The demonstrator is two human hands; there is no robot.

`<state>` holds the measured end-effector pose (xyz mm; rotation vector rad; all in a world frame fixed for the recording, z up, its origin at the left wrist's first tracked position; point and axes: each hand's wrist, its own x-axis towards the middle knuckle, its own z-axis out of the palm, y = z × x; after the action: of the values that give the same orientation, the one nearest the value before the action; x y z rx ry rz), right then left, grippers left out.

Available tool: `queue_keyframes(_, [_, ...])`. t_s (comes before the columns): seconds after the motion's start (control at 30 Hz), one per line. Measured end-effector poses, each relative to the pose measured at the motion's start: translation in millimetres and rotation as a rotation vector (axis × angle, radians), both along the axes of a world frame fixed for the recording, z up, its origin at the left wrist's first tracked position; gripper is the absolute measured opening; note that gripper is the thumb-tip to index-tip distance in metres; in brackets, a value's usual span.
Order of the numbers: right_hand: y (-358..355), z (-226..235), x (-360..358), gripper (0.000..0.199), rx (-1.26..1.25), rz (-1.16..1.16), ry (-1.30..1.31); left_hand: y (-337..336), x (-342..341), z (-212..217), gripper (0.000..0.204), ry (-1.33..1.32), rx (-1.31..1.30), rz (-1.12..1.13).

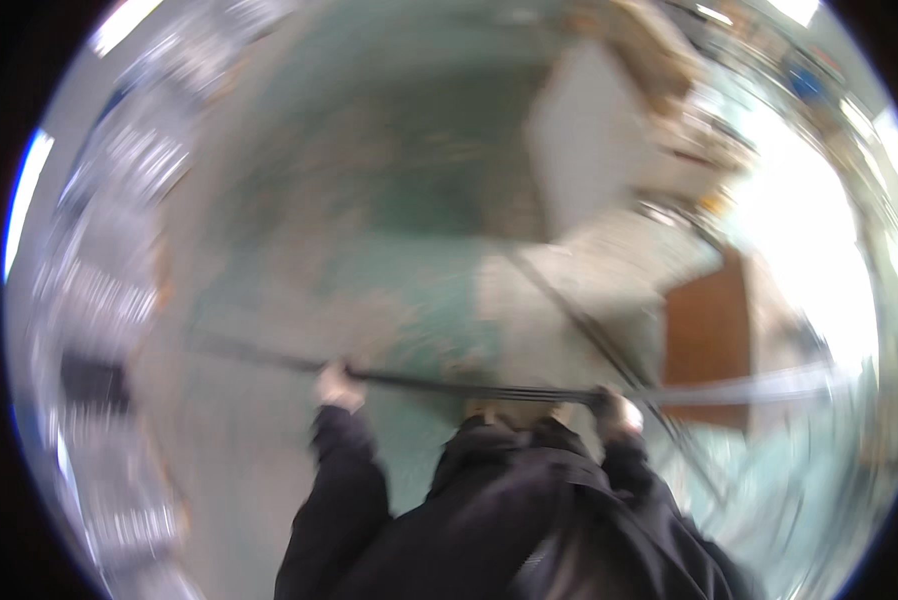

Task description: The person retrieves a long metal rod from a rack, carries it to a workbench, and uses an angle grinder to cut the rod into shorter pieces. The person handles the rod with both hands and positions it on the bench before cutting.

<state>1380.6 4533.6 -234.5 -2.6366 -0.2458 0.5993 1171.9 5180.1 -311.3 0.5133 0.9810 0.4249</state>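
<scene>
The picture is heavily blurred by motion. A long thin dark rod (469, 385) runs nearly level across the lower middle of the view. My left hand (337, 385) is closed around it near its left part. My right hand (617, 408) grips it further right, where the rod looks paler. Both forearms wear dark sleeves and rise from the lower edge, with my dark jacket (509, 520) between them.
Below lies a worn green and grey floor (409, 290). A pale slab or panel (594, 130) stands upper right, a brown board (707, 335) at right beside bright glare. Blurred shelving or racks (109, 260) curve along the left rim.
</scene>
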Motion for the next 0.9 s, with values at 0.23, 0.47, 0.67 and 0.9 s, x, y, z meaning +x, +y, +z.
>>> queue_keyframes(0.23, [39, 23, 23, 0.032, 1.420, -1.430, 0.337, 36, 10, 25, 0.034, 0.480, 0.216, 0.024])
queue_keyframes(0.47, [25, 20, 16, 0.028, 1.501, -1.498, 0.283, 40, -25, 25, 0.020, 0.649, 0.839, -0.654])
queue_keyframes(0.67, [45, 39, -11, 0.025, 1.464, -1.492, 0.344, 70, -52, 37, 0.027, 0.681, 1.009, -0.715])
queue_keyframes(0.9, [21, 55, 9, 0.020, 1.600, -1.515, 0.193, 56, -43, 48, 0.018, 0.543, 1.328, -0.768])
